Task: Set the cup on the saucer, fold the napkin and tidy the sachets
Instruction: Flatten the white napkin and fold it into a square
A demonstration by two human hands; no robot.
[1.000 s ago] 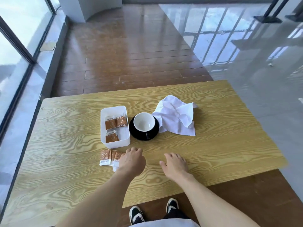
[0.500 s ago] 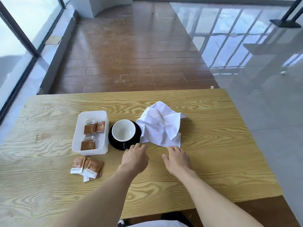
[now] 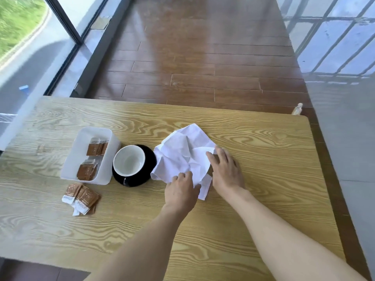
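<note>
Wood-grain desk (image 3: 253, 142), mid-frame: crumpled napkin (image 3: 183, 157) beside cup (image 3: 129, 161) on saucer (image 3: 142, 175). My left hand (image 3: 180, 191) pinches its near edge; right hand (image 3: 226, 171) open, flat. Risk: dragging cloth nudges cup. Loose sachets (image 3: 81, 197) lower left.

Bright daylight enters through the tall glass window wall (image 3: 30, 37) at the left and sets a broad white glare on the reddish-brown wooden plank floor (image 3: 192, 47). The pale wood-grain table top (image 3: 253, 149) is evenly lit, with soft, faint shadows. Straight lines bow at the edges, and far corners look smeared
</note>
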